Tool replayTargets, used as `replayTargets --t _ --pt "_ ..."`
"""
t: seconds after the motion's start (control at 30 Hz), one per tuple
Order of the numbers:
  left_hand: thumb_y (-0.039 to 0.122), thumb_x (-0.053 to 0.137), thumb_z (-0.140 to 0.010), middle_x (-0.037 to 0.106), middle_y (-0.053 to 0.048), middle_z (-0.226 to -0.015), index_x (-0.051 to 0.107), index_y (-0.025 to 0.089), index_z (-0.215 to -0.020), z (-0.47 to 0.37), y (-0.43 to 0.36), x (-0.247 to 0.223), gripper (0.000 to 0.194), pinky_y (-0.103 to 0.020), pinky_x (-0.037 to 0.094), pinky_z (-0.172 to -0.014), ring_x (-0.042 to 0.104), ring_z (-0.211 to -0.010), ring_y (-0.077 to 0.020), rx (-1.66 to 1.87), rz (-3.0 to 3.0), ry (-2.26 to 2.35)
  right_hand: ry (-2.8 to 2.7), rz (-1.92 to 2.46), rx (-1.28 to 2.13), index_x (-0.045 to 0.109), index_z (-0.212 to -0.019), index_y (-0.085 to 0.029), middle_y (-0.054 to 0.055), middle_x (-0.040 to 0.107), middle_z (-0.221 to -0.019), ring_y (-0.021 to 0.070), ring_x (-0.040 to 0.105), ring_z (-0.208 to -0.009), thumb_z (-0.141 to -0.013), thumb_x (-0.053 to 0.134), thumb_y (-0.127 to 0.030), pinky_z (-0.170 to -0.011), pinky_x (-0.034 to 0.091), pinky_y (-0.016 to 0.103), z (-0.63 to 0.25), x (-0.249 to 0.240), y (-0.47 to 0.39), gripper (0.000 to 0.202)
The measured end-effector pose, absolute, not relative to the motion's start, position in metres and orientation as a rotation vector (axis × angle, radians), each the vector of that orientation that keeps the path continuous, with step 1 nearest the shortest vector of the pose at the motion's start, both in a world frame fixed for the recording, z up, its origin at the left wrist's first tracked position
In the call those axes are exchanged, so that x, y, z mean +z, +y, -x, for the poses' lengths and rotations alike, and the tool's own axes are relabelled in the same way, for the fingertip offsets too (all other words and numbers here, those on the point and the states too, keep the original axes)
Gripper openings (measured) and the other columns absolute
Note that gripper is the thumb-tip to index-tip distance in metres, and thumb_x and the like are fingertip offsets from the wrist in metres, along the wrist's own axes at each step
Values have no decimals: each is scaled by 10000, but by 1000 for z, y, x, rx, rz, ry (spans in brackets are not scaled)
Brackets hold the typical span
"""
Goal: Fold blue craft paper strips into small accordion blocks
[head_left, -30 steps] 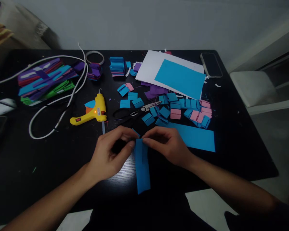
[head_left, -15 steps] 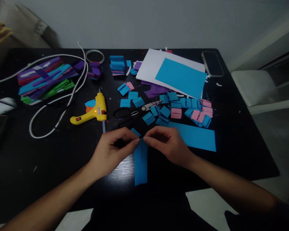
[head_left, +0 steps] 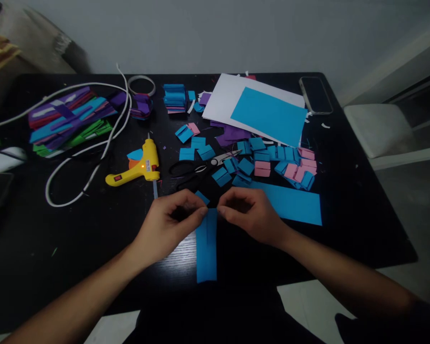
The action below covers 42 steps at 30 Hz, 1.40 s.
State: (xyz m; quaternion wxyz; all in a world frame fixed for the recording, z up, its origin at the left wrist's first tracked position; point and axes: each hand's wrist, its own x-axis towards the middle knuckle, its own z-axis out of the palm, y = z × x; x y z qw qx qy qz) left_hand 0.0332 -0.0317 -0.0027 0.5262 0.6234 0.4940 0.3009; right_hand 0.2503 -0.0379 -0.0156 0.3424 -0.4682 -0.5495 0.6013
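Observation:
A blue paper strip hangs or lies lengthwise toward me at the table's front, with a crease line down its upper part. My left hand pinches its top left corner between thumb and forefinger. At the top right corner my right hand is closed in a pinch, its fingertips at the strip's edge. Just behind the fingers lies a small blue folded piece. A wider blue paper strip rests beyond my right hand. Black-handled scissors lie behind both hands, amid folded blue and pink paper pieces.
A yellow glue gun with a lit orange light lies left of centre. Looped white cable runs beside bundled coloured strips. White sheets with a blue sheet are at the back; a phone lies far right.
The blue strip has shifted slightly left and toward me, its lower end swinging a little. My right fingertips have drawn slightly to the right, widening the gap between the hands.

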Motion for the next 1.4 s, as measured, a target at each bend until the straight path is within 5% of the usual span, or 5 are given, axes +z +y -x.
replayTargets --t 0.2,0.5,1.4 --pt "256 720 -879 669 27 -666 725 185 -806 -32 -29 -2 101 -196 470 -555 593 -601 -105 745 -1452 1188 -1349 1181 1562 706 -867 -193 6 726 -805 149 704 -746 -888 741 -254 -692 568 270 -251 -16 -38 73" --pt "238 686 -916 701 17 -716 720 175 -817 -36 -36 -7 122 -190 464 -581 608 -634 -98 633 -1536 1075 -1472 1167 1646 689 -818 -183 -18 668 -747 114 607 -653 -835 724 -180 -596 480 239 -247 -16 -42 39" --pt "264 686 -894 679 4 -673 695 166 -803 -20 -17 -4 135 -224 483 -618 624 -636 -122 699 -1438 1136 -1358 1249 1518 738 -814 -191 -4 699 -755 127 619 -673 -862 764 -284 -604 496 248 -253 -21 -34 109"
